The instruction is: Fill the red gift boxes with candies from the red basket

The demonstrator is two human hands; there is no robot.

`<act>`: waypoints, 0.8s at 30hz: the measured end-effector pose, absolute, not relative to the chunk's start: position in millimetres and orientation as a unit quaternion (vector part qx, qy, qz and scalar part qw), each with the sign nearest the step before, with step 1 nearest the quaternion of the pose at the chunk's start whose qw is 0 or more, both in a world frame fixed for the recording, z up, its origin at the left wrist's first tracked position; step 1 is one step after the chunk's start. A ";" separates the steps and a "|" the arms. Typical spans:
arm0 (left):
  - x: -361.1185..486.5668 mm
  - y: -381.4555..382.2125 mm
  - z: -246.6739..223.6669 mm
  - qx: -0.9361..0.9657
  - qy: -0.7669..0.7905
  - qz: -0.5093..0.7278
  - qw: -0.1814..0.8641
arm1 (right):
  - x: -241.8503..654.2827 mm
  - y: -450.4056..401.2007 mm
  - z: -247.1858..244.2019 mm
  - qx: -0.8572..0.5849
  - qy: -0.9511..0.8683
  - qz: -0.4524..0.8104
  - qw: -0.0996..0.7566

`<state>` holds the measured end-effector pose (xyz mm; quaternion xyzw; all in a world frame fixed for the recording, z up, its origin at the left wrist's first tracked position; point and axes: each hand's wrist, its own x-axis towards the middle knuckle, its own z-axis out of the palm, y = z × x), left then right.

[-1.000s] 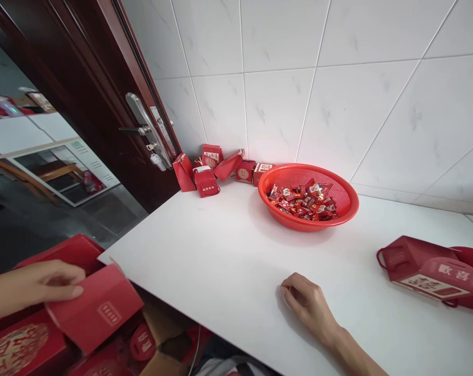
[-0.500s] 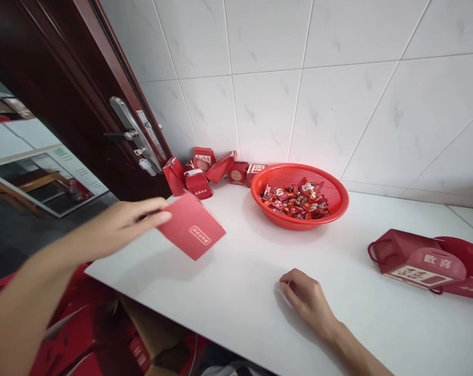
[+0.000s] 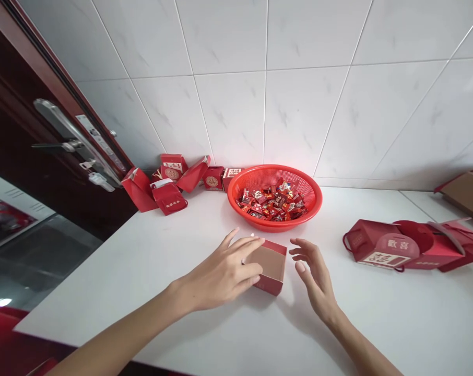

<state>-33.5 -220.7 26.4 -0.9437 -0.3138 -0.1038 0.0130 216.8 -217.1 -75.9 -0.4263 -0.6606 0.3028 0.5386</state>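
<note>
A small red box (image 3: 272,263) with a bare brown inside stands on the white table, its open side facing up. Over its left part lies my left hand (image 3: 231,271), fingers spread; whether they touch the box I cannot tell. Just to the right of the box is my right hand (image 3: 314,277), open, with loosely bent fingers and nothing in them. Behind the box sits a red plastic basket (image 3: 236,211) holding many wrapped candies (image 3: 273,202).
Several small red boxes (image 3: 169,201) cluster by the wall at the back left. Larger red gift boxes (image 3: 389,250) with cord handles stand on the right, near a brown cardboard piece (image 3: 467,196). A dark door (image 3: 44,172) borders the left.
My left hand has brought the red box rightward onto the table and loosened its fingers. My right hand has risen beside it, fingers more open. The view has turned right.
</note>
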 end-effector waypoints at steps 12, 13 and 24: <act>-25.3 -195.0 39.8 -0.914 -0.375 -0.109 -0.110 | 205.2 -201.8 -28.5 -0.416 -0.689 0.360 0.472; -26.1 -192.5 41.1 -0.908 -0.389 -0.110 -0.108 | 205.9 -200.6 -28.7 -0.417 -0.682 0.372 0.471; -24.5 -174.4 42.7 -0.786 -0.536 -0.146 -0.270 | 207.3 -197.3 -36.3 -0.409 -0.695 0.329 0.491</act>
